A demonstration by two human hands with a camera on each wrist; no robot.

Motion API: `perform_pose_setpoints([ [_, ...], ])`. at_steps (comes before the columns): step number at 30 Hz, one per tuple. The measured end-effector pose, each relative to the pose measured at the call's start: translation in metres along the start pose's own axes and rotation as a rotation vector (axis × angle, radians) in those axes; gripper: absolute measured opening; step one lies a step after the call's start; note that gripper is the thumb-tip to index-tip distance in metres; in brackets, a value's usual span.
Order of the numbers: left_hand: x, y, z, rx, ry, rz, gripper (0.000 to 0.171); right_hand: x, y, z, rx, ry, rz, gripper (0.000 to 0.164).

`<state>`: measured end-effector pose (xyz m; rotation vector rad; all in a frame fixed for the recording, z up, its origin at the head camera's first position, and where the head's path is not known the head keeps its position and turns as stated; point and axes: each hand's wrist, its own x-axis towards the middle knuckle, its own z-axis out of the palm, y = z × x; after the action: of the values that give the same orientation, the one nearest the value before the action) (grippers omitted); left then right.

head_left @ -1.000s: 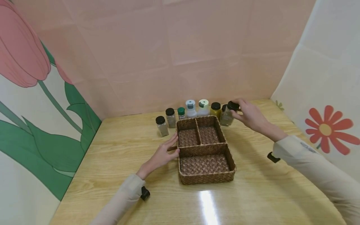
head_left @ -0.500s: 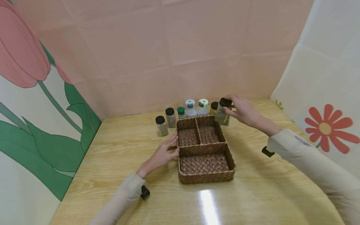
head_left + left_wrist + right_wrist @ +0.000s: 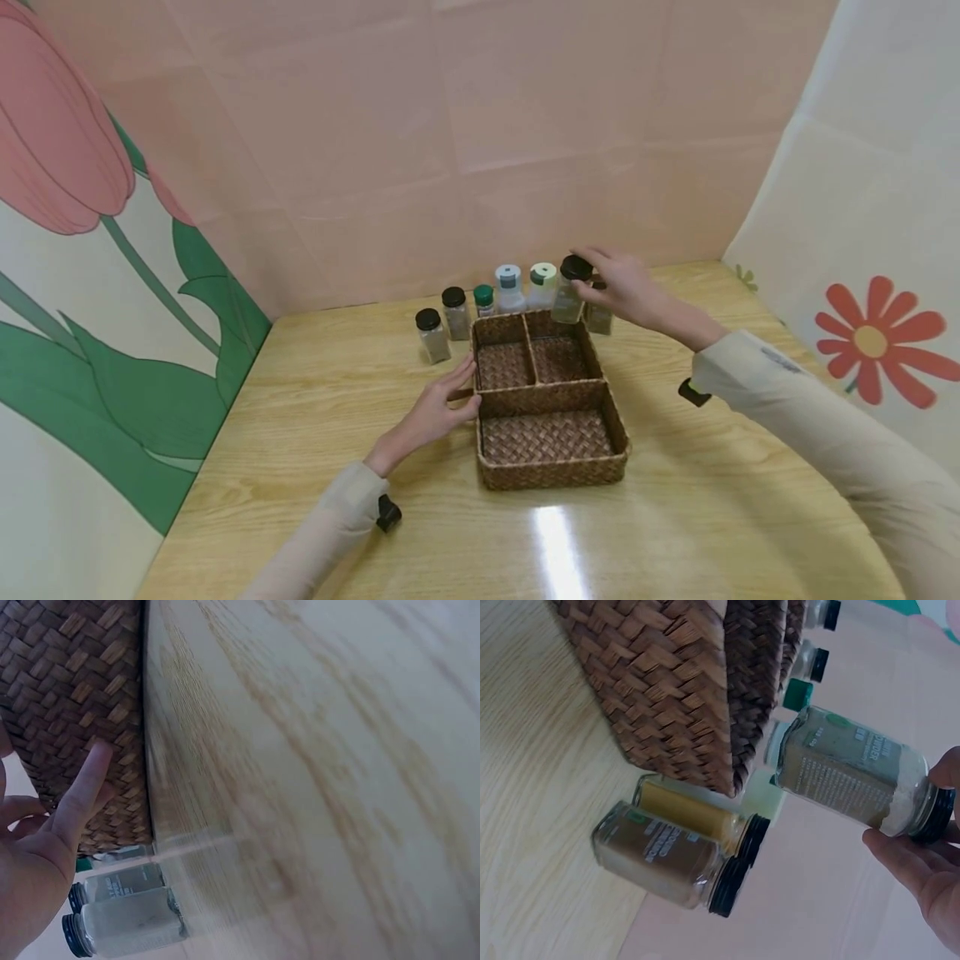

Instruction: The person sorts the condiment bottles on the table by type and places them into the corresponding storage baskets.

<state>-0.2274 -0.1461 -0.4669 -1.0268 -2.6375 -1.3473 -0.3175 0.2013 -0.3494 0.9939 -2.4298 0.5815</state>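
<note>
My right hand [image 3: 632, 290] grips a clear spice jar [image 3: 567, 302] by its black lid. The jar hangs tilted over the back rim of a woven basket [image 3: 551, 475], and the right wrist view shows grey-brown powder in the jar [image 3: 840, 769]. At the basket's left wall rests my left hand [image 3: 431, 412], its fingers extended; one fingertip touches the weave [image 3: 97, 750]. The basket has two small back compartments and one wide front compartment, all bare inside. Behind its right corner stand a brown-filled jar [image 3: 660, 855] and a yellow-filled jar [image 3: 686, 814].
Two black-lidded jars, a nearer one [image 3: 432, 337] and a farther one [image 3: 455, 314], stand left of the basket. A green-capped bottle [image 3: 484, 300] and two white-capped bottles [image 3: 509, 287] [image 3: 543, 286] line the back. A pink cloth [image 3: 450, 167] hangs behind the wooden table [image 3: 300, 433].
My right hand has carried the spice jar leftward from the right end of the row to over the basket's back right corner. The left hand and the basket have stayed put.
</note>
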Motion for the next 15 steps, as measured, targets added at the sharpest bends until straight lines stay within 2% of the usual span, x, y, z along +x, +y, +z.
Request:
perform_pose_setpoints([
  [2,0.0,0.0,0.0,0.014,0.0,0.001,0.061,0.003,-0.002,0.001,-0.011,-0.005,-0.013,0.055],
  [9,0.0,-0.003,0.0,0.048,0.003,0.004,0.062,0.016,-0.017,0.004,0.052,-0.085,0.007,0.057],
  [15,-0.001,-0.003,-0.001,0.035,0.0,0.0,0.062,0.026,-0.03,0.013,0.019,-0.066,-0.089,0.053],
])
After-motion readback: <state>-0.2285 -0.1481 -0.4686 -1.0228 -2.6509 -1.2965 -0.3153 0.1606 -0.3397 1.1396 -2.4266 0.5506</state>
